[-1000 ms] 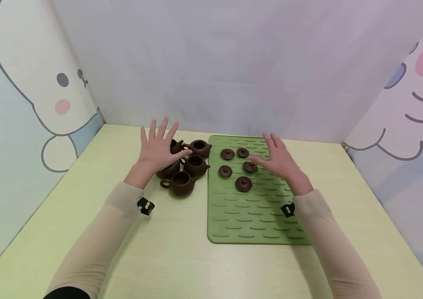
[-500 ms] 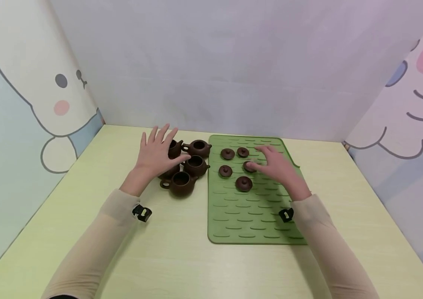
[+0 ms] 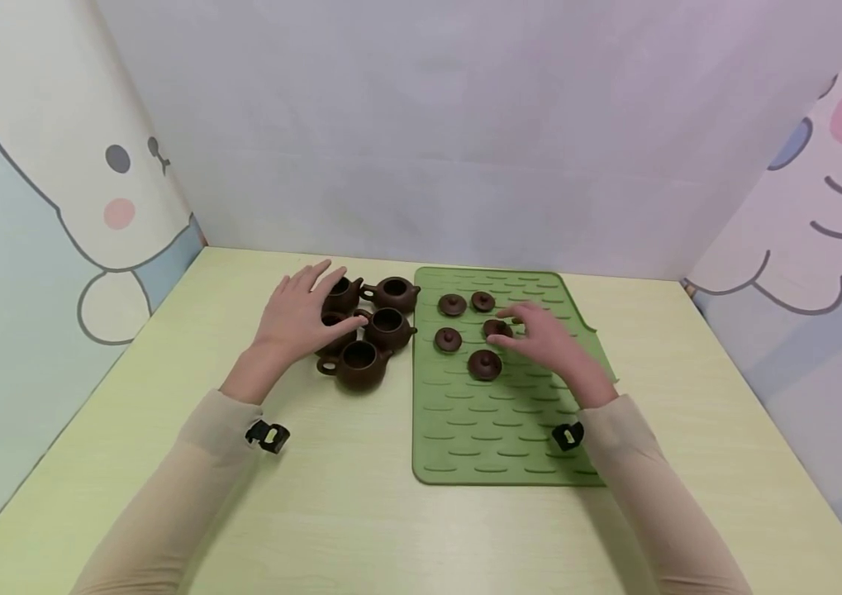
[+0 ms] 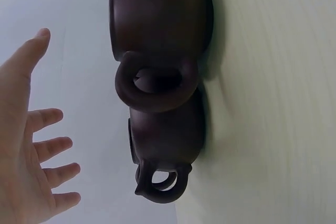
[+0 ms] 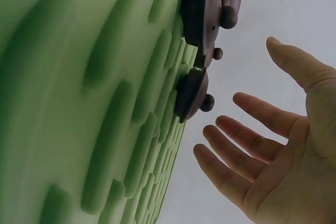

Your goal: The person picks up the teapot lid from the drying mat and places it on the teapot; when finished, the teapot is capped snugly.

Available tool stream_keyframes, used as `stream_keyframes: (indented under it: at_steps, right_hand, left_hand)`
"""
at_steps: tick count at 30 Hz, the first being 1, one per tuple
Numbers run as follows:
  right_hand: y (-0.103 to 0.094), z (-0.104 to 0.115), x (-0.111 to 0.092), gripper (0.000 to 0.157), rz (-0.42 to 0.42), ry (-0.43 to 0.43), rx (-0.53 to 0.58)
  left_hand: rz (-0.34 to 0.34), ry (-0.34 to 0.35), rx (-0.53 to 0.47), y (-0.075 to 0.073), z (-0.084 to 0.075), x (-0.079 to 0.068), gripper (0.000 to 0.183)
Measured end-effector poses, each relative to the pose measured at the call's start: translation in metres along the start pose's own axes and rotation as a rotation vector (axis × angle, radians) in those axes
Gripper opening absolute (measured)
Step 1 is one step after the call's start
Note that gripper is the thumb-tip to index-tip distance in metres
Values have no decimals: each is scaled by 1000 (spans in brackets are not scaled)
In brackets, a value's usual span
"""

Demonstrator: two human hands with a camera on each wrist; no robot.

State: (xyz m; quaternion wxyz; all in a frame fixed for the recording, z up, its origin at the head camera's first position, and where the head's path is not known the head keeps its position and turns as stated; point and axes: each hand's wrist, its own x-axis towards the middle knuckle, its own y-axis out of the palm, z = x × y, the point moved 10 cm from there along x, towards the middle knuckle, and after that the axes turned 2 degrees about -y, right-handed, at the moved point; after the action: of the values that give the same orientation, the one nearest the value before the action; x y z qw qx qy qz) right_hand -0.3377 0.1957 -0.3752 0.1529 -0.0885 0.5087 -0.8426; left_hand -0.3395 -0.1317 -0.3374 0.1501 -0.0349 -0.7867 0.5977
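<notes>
My left hand [image 3: 292, 319] hovers over the left side of a cluster of small dark brown lidless teapots [image 3: 359, 368], fingers spread and holding nothing; it partly hides the pots beneath. In the left wrist view its fingers are apart from the teapot [image 4: 157, 19] with the looped handle. My right hand [image 3: 543, 337] is above the green mat, thumb and fingers parted around a brown teapot lid [image 3: 496, 330]. The right wrist view shows a gap between those fingers and the nearest lid [image 5: 192, 96]. Several round knobbed lids lie on the mat, one of them a larger lid [image 3: 484, 364] in front.
The green ridged mat [image 3: 473, 446] lies flat on the pale wooden table [image 3: 331, 512], right of the teapots. A pale wall [image 3: 465, 149] rises behind the table. Side panels with cartoon animals [image 3: 123, 165] stand at left and right.
My right hand has come down and left toward the lid, its fingers bending and thumb closer to them. The left hand has lowered and drawn back slightly over the teapots, fingers less spread.
</notes>
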Motion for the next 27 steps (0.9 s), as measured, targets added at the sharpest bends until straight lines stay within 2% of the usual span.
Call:
stream_keyframes:
  at_steps: [8,17,27]
  right_hand:
    - [5,4,0,47,-1,-43,13]
    - [4,6,-4,42,-18,-67,26]
    - [6,6,-7,41,-10,-57,75]
  left_hand:
    - [22,-1,-34,-1,4,-12,87]
    - [76,-23,-103,3,8,-27,85]
    - [67,0,-155,6,9,-38,67]
